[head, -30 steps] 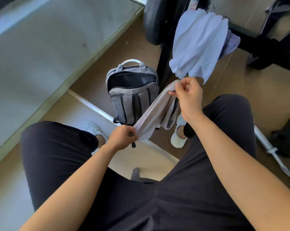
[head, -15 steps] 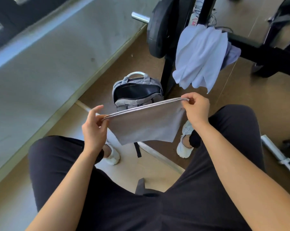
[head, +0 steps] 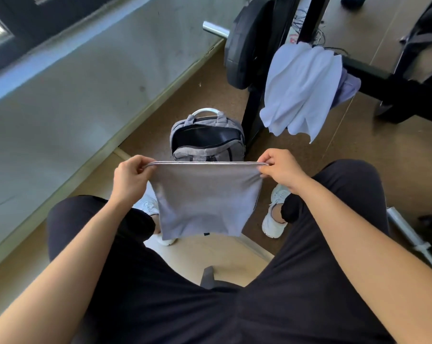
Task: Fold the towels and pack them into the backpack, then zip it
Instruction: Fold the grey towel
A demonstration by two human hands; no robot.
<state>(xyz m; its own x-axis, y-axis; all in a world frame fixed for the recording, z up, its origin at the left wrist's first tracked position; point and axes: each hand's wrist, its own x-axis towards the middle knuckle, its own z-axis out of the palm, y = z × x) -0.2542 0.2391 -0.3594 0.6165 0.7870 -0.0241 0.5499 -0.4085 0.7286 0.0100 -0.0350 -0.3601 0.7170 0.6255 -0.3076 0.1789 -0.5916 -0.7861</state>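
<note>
A grey towel [head: 202, 202], doubled over, hangs flat between my knees with its top edge stretched level. My left hand [head: 130, 178] pinches the towel's left top corner and my right hand [head: 280, 170] pinches the right one. Just beyond the towel a grey backpack [head: 207, 141] stands upright on the floor, its main compartment unzipped and dark inside; the towel hides its lower half. A white towel [head: 301, 88] is draped over a black bar at upper right, with a pale purple cloth [head: 348, 86] behind it.
I sit with black-trousered legs apart and white shoes [head: 274, 219] on the brown floor. A barbell weight plate [head: 244, 43] on a black rack stands behind the backpack. A grey wall runs along the left. A metal bar [head: 408, 237] lies at right.
My hands have moved apart and level, pulling the folded towel's top edge taut and horizontal. The view has tilted slightly downward and closer.
</note>
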